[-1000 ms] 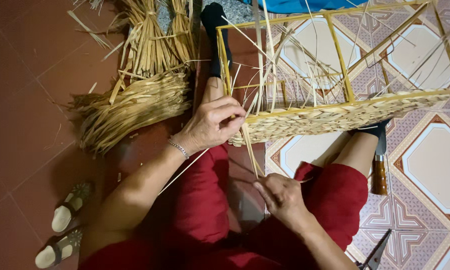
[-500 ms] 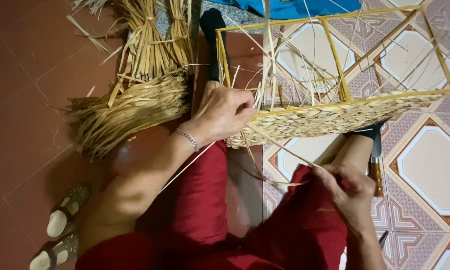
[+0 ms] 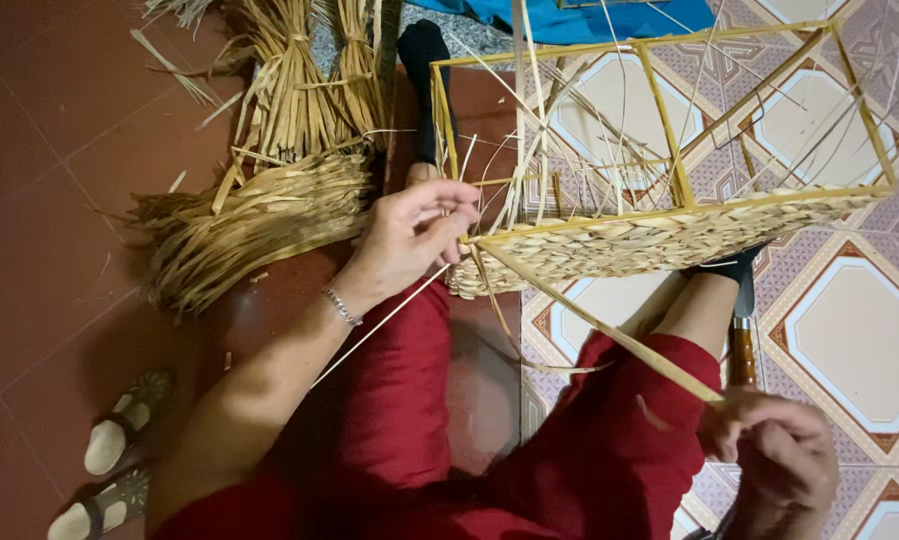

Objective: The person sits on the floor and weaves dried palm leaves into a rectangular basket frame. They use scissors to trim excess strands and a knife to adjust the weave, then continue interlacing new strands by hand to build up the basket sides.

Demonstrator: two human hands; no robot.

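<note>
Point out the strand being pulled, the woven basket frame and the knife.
straw strand (image 3: 600,325), head view, middle of the taut stretch
basket frame (image 3: 660,240), head view, woven front wall
knife (image 3: 742,350), head view, wooden handle

- Floor, 9 o'clock half: plain dark red-brown tiles with thin pale joints; scattered loose straw scraps lie on them.
- Floor, 3 o'clock half: patterned tiles with pale octagonal centres, brown borders and grey-mauve ornament between.
- The two floor finishes meet along a line running from 12 to 6 o'clock near the middle of the view.
- At 12 o'clock: a blue cloth at the upper edge, partly cut off.
- At 7 o'clock: a pair of sandals on the red tiles, side by side.
- Light: even, soft, no hard shadows; source not visible.
- Walls, windows and furniture: not in view.
</note>
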